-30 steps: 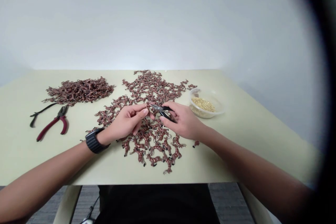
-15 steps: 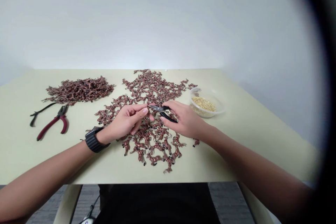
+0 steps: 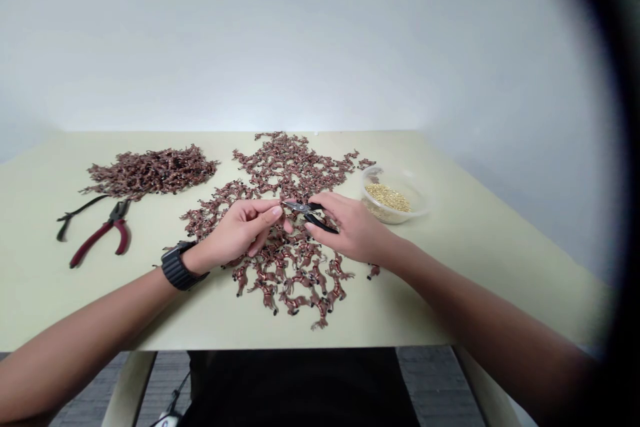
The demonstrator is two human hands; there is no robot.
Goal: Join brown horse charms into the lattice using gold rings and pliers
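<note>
My left hand [image 3: 243, 230], with a black watch [image 3: 177, 267] on the wrist, is pinched shut on a small brown charm at its fingertips. My right hand [image 3: 353, 230] grips small black-handled pliers [image 3: 307, 211], whose tip points left and meets the pinched charm. Both hands hover over a wide spread of small brown figure-shaped charms [image 3: 290, 227] lying on the pale green table [image 3: 475, 240]. The charm between my left fingers is mostly hidden.
A heaped pile of the same brown charms [image 3: 150, 172] lies at the back left. Red-handled pliers [image 3: 103, 233] and a black-handled tool [image 3: 75, 215] lie at the left. A clear plastic bowl of small gold pieces [image 3: 391, 197] stands right of the spread.
Hardly anything has moved. The pliers' tip has closed slightly toward my left fingertips, and both hands stay in place over the charms.
</note>
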